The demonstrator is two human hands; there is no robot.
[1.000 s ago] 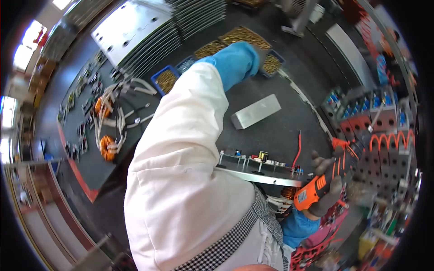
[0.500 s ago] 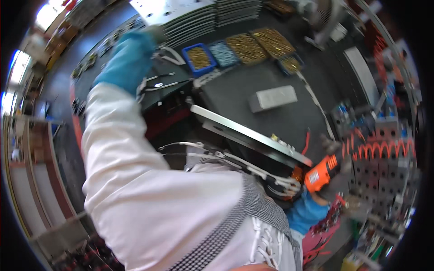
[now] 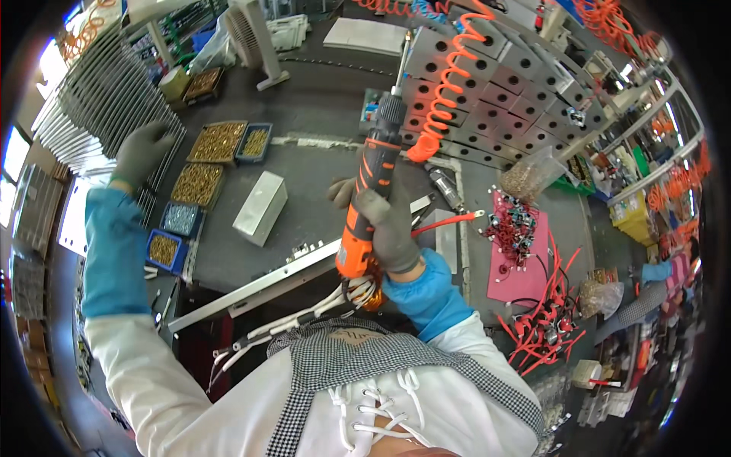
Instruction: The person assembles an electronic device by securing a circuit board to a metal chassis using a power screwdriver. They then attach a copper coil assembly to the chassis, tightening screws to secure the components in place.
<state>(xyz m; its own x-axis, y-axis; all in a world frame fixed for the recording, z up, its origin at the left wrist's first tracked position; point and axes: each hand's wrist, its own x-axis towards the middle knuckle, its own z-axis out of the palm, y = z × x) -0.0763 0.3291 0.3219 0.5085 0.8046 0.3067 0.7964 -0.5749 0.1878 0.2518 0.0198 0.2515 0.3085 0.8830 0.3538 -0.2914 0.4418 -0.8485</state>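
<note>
My right hand (image 3: 390, 232), in a grey glove, is wrapped round an orange and black power screwdriver (image 3: 369, 179). The tool stands in front of my chest, its long bit pointing away from me. Out to the left, my gloved left hand (image 3: 143, 156) has its fingers apart beside a tall stack of grey metal panels (image 3: 106, 103); I see nothing in it. Below the screwdriver's left side, a long metal bar (image 3: 259, 288) with small parts on it lies along the near table edge. A silver rectangular block (image 3: 260, 209) rests on the dark tabletop.
Trays of brass-coloured screws (image 3: 196, 184) and a blue bin (image 3: 166, 251) line the left. A fan (image 3: 251, 42) stands at the back. An orange coiled hose (image 3: 451, 84) hangs before stacked metal boxes (image 3: 487, 91). Red cables (image 3: 537, 324) lie beside a pink sheet (image 3: 525, 282) at right.
My view has swung to the right. My right hand has brought the screwdriver up from the lower right to the middle. The left hand stays near the panel stack.
</note>
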